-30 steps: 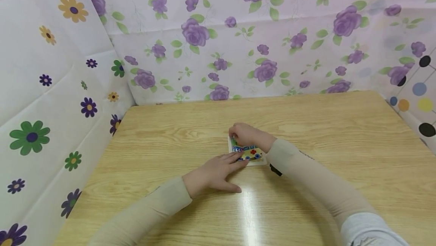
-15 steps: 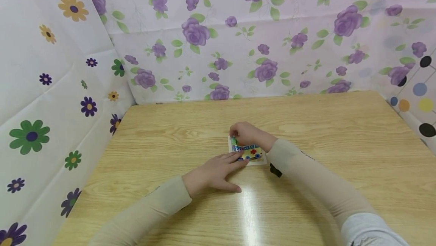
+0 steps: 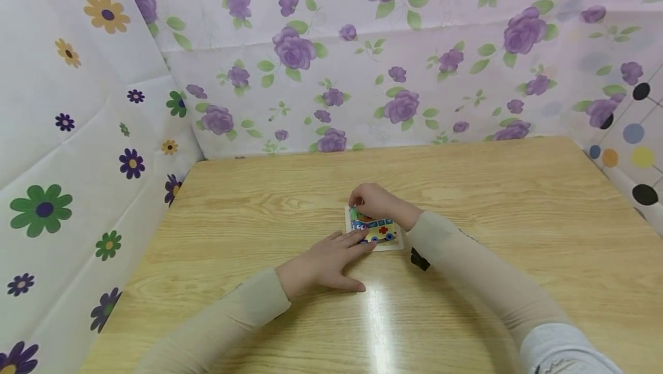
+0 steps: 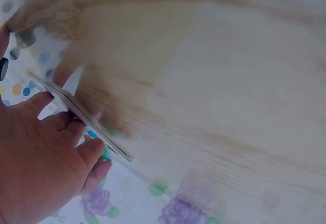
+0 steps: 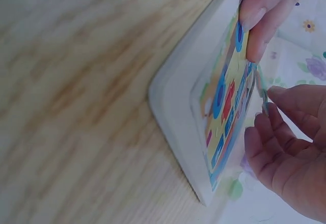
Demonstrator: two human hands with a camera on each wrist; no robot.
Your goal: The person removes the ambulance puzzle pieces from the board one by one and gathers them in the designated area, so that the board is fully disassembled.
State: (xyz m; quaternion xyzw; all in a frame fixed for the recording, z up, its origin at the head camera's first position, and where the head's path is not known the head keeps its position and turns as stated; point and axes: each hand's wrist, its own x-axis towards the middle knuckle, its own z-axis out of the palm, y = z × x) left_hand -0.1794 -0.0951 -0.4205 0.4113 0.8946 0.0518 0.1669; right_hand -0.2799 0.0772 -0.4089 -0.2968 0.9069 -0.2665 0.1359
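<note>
A small flat jigsaw puzzle [image 3: 383, 231] with a pale border lies on the table, showing a yellow ambulance with a red cross and blue wheels. My left hand [image 3: 331, 260] rests its outstretched fingertips on the puzzle's lower left part, thumb spread on the table side. At the upper left corner, my right hand [image 3: 377, 201] pinches a thin puzzle piece [image 5: 263, 92] between thumb and fingers. In the right wrist view that piece stands tilted at the picture's edge, and left-hand fingers [image 5: 265, 15] press on the picture. The left wrist view shows the board [image 4: 84, 114] nearly edge-on.
The wooden table [image 3: 259, 201] reaches back to a cloth wall [image 3: 435, 34] printed with purple flowers. Another patterned cloth [image 3: 77, 190] hangs at the left. Below the right wrist shows a small black object [image 3: 419, 259].
My right hand has risen slightly at the upper left corner, and more of the picture under it shows. The left hand stays in place on the puzzle. The view has shifted slightly.
</note>
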